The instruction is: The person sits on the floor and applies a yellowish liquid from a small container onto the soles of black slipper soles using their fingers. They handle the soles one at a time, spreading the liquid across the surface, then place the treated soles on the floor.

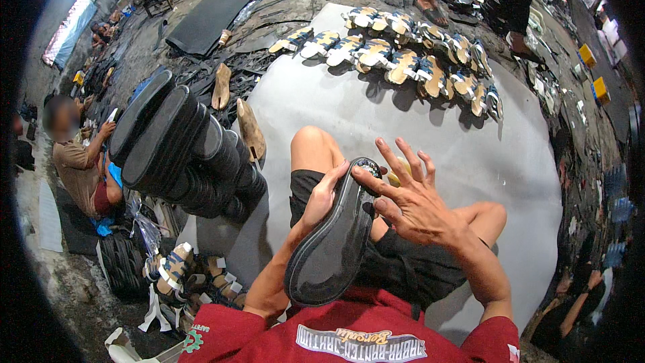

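Left fingers [334, 175], partly hidden, clamped on black rubbery foot-shaped sole [328, 245]; right fingers [408, 161] spread, index on its glossy, speckled far end.

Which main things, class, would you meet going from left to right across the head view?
Seated co-worker, stack of black soles, wearer's left hand, wearer's right hand, lower yellow box-like thing. The held black sole overlaps both hands from left to right, so it is left out.
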A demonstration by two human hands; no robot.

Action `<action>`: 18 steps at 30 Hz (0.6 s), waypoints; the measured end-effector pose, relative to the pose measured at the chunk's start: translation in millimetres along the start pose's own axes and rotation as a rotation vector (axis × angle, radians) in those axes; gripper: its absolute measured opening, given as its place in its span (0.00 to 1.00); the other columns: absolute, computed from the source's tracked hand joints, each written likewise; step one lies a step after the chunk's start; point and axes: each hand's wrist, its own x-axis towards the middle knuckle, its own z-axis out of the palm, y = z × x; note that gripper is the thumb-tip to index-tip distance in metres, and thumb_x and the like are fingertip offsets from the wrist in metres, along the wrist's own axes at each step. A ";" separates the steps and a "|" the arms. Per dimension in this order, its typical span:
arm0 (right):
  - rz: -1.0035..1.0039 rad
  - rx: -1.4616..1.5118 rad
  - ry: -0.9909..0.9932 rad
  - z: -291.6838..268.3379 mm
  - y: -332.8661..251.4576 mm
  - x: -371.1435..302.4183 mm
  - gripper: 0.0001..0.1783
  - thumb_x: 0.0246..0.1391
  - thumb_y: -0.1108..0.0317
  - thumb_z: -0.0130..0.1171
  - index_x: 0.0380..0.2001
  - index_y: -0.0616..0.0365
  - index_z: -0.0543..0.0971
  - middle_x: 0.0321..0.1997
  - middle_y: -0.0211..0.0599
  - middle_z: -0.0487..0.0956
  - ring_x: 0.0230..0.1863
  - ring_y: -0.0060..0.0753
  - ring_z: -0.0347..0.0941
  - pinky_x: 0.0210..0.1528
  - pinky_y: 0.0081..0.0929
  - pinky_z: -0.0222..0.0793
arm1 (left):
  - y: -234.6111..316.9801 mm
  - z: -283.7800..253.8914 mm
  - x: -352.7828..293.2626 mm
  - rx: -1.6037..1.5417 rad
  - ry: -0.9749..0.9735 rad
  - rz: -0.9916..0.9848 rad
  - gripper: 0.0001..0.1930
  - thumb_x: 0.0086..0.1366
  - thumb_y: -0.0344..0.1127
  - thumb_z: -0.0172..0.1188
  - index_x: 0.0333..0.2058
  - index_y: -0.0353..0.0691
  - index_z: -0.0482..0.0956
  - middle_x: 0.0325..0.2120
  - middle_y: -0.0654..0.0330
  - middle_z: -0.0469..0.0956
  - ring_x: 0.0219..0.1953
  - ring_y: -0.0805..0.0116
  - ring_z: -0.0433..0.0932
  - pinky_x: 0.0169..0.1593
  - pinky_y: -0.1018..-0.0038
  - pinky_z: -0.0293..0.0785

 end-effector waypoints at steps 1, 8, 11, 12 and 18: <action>-0.012 0.012 -0.005 -0.6 0.3 -0.4 0.30 0.77 0.43 0.41 0.79 0.15 0.62 0.90 0.40 0.42 0.88 0.61 0.32 0.81 0.73 0.25 | -1.5 -5.5 1.9 0.003 -0.043 0.006 0.31 0.86 0.52 0.33 0.64 0.30 0.74 0.46 0.50 0.86 0.39 0.66 0.89 0.46 0.69 0.90; -0.047 0.022 -0.036 -2.0 -4.2 -5.0 0.31 0.76 0.45 0.47 0.79 0.14 0.63 0.90 0.41 0.42 0.88 0.61 0.33 0.81 0.72 0.26 | -10.7 -26.8 10.6 -0.091 -0.048 0.042 0.28 0.86 0.49 0.34 0.60 0.33 0.76 0.47 0.53 0.85 0.41 0.68 0.88 0.45 0.70 0.89; -0.066 0.022 -0.052 -1.1 -9.3 -6.0 0.31 0.76 0.45 0.48 0.79 0.13 0.62 0.90 0.42 0.41 0.88 0.62 0.33 0.81 0.72 0.25 | -13.9 -27.0 12.2 -0.096 -0.003 0.060 0.27 0.87 0.49 0.34 0.57 0.36 0.78 0.44 0.56 0.85 0.40 0.68 0.88 0.44 0.71 0.89; -0.072 0.018 -0.056 0.4 -10.1 -6.3 0.32 0.76 0.45 0.48 0.79 0.13 0.62 0.90 0.43 0.41 0.88 0.62 0.32 0.81 0.72 0.25 | -13.4 -26.5 13.5 -0.071 -0.003 0.050 0.26 0.87 0.50 0.34 0.57 0.38 0.79 0.44 0.56 0.85 0.40 0.69 0.88 0.44 0.70 0.89; -0.130 0.048 -0.059 3.5 -16.1 -10.9 0.32 0.76 0.39 0.44 0.80 0.13 0.60 0.90 0.42 0.40 0.88 0.60 0.30 0.80 0.77 0.21 | -9.3 -10.4 11.4 -0.104 0.133 0.034 0.28 0.86 0.55 0.36 0.58 0.41 0.80 0.42 0.57 0.86 0.36 0.66 0.88 0.42 0.69 0.89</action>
